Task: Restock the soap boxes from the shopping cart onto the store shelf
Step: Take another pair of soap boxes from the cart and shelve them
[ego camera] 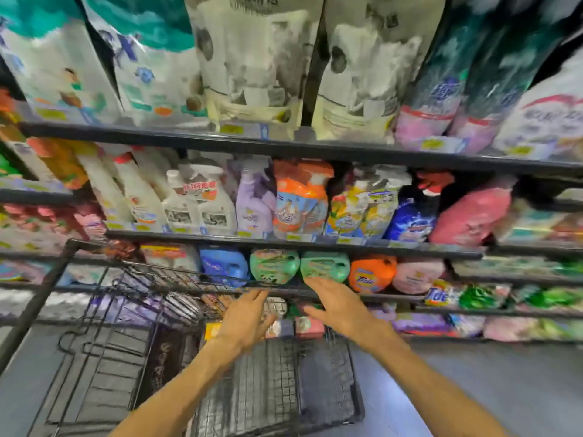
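Note:
Both my hands reach forward over the black wire shopping cart. My left hand is held with fingers straight and holds nothing. My right hand is also flat and empty, its fingertips near a green jug on the shelf. Between and just below the hands lie small soap boxes: a pink one and a grey-purple one, with a yellow box to the left. Whether they sit in the cart or on the low shelf I cannot tell. The frame is blurred.
Store shelves fill the view: big paper packs on top, spray bottles and refill pouches in the middle, blue, green and orange detergent jugs lower down. The cart's folded wire seat stands at left. Grey floor lies at right.

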